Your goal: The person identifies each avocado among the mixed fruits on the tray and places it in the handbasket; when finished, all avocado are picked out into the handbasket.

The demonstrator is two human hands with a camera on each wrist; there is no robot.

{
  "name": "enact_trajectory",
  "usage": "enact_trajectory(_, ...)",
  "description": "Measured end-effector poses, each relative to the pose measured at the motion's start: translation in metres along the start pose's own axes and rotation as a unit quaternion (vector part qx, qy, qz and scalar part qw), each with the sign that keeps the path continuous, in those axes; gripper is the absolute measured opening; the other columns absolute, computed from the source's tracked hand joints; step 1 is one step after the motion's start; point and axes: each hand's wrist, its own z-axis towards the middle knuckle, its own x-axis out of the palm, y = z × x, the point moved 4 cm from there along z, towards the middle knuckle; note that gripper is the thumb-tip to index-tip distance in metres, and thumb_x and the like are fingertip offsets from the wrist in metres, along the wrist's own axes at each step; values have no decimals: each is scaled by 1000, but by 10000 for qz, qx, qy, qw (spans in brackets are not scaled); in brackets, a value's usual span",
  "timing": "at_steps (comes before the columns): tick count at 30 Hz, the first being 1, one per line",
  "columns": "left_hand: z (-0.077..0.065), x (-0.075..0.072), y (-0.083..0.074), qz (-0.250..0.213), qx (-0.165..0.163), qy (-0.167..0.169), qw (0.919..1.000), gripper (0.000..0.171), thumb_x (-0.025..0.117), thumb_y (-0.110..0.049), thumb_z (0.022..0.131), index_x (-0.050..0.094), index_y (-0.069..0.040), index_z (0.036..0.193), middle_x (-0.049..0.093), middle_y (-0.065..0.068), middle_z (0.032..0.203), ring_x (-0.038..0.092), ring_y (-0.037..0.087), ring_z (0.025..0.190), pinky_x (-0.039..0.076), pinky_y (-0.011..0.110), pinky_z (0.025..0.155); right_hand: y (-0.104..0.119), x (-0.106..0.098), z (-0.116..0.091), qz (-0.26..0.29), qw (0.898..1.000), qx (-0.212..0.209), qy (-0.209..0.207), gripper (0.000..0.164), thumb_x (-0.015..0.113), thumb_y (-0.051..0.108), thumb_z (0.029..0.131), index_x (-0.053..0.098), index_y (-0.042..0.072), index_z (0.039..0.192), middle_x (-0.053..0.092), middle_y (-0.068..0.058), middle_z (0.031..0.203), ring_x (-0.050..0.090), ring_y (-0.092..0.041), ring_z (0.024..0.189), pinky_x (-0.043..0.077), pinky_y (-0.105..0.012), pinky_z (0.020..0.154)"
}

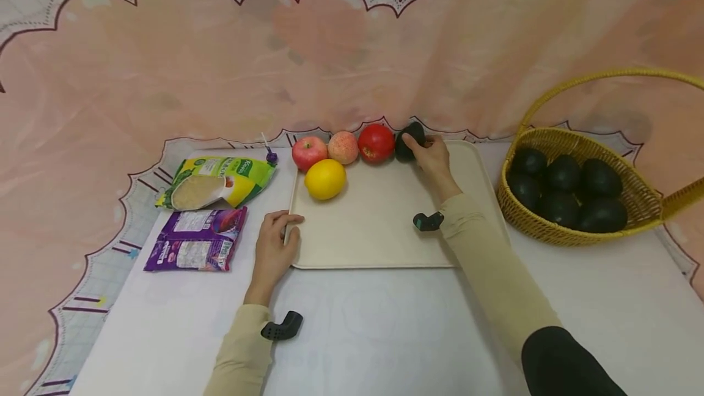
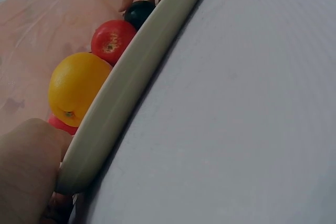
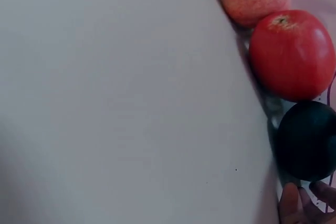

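My right hand (image 1: 431, 154) holds a dark green avocado (image 1: 409, 141) at the back edge of a cream tray (image 1: 385, 231). In the right wrist view, fingertips (image 3: 290, 200) touch the underside of that avocado (image 3: 310, 140). A large red fruit (image 1: 376, 143) sits just left of it, followed by a peach (image 1: 343, 147) and a pinkish-red apple (image 1: 309, 153). In front of these lies a yellow fruit (image 1: 326, 179), orange-toned in the left wrist view. My left hand (image 1: 275, 249) grips the tray's left edge, its thumb and fingers at the rim; its underside fingers are hidden.
Right of the tray stands a yellow wicker basket (image 1: 508, 194) with a tall handle, holding several avocados (image 1: 563, 173). To the left lie a green-yellow Knorr packet (image 1: 242, 170), a purple packet (image 1: 195, 240) and a small purple lollipop (image 1: 271, 156). White cloth covers the table (image 1: 363, 335).
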Motion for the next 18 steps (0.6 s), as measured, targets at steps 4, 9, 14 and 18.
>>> enact_trajectory(4,0,-2,-1,0,10,-44,10000,18,57,-7,88,68,-10,102,52,15,123,50,29,112,38,33,77,2,4,2,-248,9996,-131,-9,75,65,54,80,47,1,131,57,-19,124,52,-30,114,40,-38,100)
enact_trajectory(9,0,0,1,-43,-46,26,10000,18,58,-7,87,68,-10,103,51,14,124,50,28,110,37,32,77,-1,3,2,-191,9996,-190,-68,73,67,48,81,43,2,133,55,-21,125,51,-32,115,39,-40,100)
enact_trajectory(14,1,2,-1,-42,-70,82,9999,19,58,-8,88,68,-10,103,51,14,124,49,28,112,38,34,78,-3,-2,1,116,9997,-203,-98,75,67,47,81,39,4,135,52,-20,124,50,-29,111,42,-37,95)
enact_trajectory(18,1,1,-1,2,-76,26,10000,18,57,-8,88,68,-10,103,51,14,124,49,28,113,39,35,80,4,-7,-3,382,9989,-255,18,75,68,43,81,35,6,137,47,-19,128,48,-27,112,46,-32,88)
